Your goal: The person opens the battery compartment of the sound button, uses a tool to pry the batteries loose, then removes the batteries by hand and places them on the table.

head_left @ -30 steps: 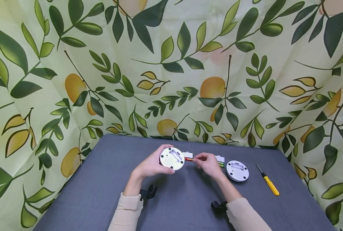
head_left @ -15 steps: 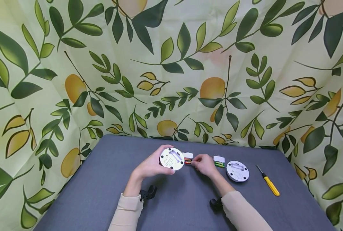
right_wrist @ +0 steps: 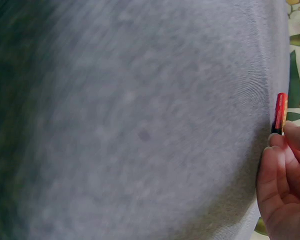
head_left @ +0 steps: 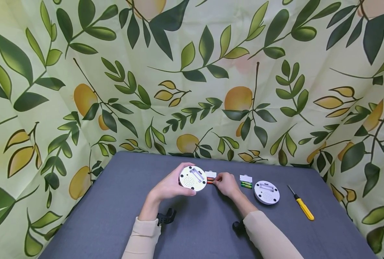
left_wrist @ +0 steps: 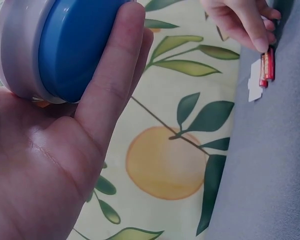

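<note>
My left hand (head_left: pixel 170 183) grips a round white battery-powered device (head_left: pixel 193 178) by its edge, holding it above the table. Its underside faces me, with an open battery slot, dark feet and a patch of small holes; the left wrist view shows its blue top (left_wrist: pixel 80 45). My right hand (head_left: pixel 227 184) is at two red batteries (head_left: pixel 210 180) lying side by side by a white battery cover (head_left: pixel 210 174). In the right wrist view, thumb and fingertips pinch the end of a red battery (right_wrist: pixel 281 112); the other battery is hidden there.
Right of my right hand lie green batteries (head_left: pixel 246 184) with another white cover (head_left: pixel 245 178). A second round white device (head_left: pixel 266 192) sits underside up beside them, its battery slot open. Farther right is a yellow-handled screwdriver (head_left: pixel 303 208). Patterned cloth (head_left: pixel 192 90) stands behind the grey table (head_left: pixel 108 216).
My right hand has moved slightly left and brought a red battery down beside the other one, uncovering the green batteries. My left hand and the device stay where they were.
</note>
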Demonstrator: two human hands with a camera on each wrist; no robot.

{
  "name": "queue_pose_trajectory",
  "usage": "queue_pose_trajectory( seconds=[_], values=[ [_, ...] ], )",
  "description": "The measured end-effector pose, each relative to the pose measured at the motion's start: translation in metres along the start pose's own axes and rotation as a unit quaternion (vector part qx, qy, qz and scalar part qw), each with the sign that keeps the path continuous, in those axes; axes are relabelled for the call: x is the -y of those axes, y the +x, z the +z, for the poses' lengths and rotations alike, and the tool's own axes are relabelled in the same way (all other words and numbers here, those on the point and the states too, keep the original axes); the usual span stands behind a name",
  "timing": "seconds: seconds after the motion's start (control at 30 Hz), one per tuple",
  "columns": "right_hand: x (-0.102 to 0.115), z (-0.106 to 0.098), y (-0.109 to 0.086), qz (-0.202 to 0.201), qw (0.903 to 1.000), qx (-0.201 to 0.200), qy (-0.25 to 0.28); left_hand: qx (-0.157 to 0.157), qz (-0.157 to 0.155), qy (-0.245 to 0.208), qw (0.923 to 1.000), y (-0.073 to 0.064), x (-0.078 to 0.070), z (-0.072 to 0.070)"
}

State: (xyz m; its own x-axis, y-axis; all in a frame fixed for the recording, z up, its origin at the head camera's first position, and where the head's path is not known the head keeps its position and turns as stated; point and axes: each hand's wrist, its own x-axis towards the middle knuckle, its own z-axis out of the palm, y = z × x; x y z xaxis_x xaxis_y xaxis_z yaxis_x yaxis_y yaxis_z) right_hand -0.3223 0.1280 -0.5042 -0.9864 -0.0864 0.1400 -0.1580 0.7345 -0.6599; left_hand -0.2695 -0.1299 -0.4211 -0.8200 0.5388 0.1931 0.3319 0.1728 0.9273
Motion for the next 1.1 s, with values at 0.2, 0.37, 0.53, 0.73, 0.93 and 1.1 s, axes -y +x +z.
queue_pose_trajectory(
  seconds=[0.2, 0.37, 0.53, 0.73, 0.93, 1.1],
  values=[
    [-0.001, -0.007, -0.004, 0.007, 0.9997, -0.017, 0.018, 0.001, -0.002, -0.002, 1.0000, 0.000, 0.001, 0.002],
    [0.003, -0.018, -0.011, 0.016, 0.9947, -0.028, 0.098, 0.001, -0.005, -0.006, 1.0000, 0.001, 0.001, 0.003],
    [0.014, -0.030, -0.020, 0.023, 0.9830, -0.027, 0.180, 0.004, -0.005, -0.007, 1.0000, 0.002, 0.003, 0.005],
    [0.031, -0.043, -0.036, 0.006, 0.9769, -0.036, 0.211, -0.010, -0.010, -0.008, 0.9999, 0.002, 0.004, 0.003],
    [0.049, -0.049, -0.052, -0.024, 0.9741, -0.038, 0.221, -0.032, -0.019, -0.010, 0.9993, 0.004, 0.006, 0.001],
    [0.063, -0.047, -0.061, -0.048, 0.9706, -0.013, 0.235, -0.040, -0.027, -0.010, 0.9988, 0.006, 0.008, 0.001]
  ],
)
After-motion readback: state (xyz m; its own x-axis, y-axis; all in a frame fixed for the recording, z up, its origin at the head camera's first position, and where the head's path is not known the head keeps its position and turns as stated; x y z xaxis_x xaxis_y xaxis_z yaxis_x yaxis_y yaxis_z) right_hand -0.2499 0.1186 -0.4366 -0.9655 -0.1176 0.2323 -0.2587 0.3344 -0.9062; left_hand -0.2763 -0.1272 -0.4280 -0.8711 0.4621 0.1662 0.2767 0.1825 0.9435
